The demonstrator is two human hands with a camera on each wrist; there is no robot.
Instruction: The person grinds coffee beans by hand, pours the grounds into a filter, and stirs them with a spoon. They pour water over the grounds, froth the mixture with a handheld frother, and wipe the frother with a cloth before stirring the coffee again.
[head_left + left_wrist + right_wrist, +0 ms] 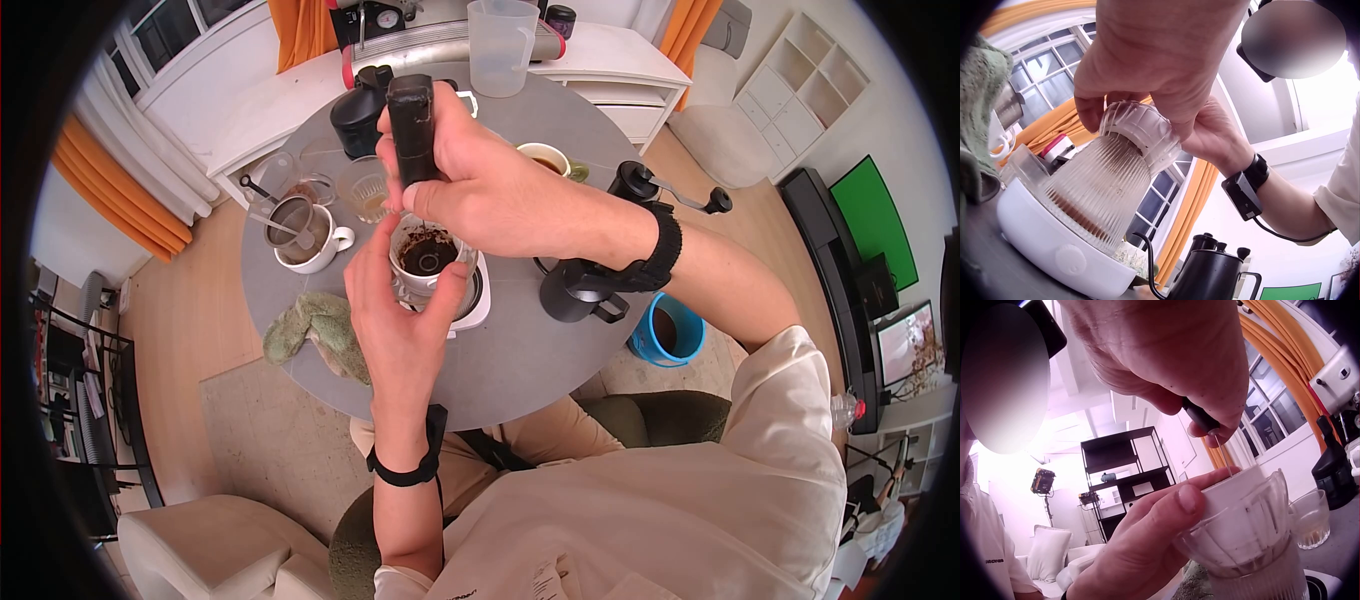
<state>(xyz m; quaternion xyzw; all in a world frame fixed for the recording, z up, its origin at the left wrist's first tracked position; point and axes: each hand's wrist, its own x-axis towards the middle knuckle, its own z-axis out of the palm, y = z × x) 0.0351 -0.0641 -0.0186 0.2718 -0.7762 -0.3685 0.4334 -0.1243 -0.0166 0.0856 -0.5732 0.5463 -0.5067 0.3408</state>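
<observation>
My right hand (480, 190) grips a black-handled tool (410, 130) upright above a dripper (428, 262) with dark coffee grounds inside. Seen from the right wrist, a thin metal shaft runs from the black handle (1200, 415) down to the white inner rim (1235, 487). My left hand (395, 320) holds the clear dripper between thumb and fingers. In the left wrist view the dripper (1141, 131) sits on a ribbed glass carafe (1100, 187), which stands on a white base (1066, 256) with a round knob.
Left on the grey table (500, 380) are a white mug (315, 255) with a strainer and a green cloth (318, 335). Beyond stand a glass (362, 190), a black kettle (358, 120) and a pitcher (500, 50). At right are a black gooseneck kettle (572, 290), hand grinder (632, 182) and blue bucket (667, 330).
</observation>
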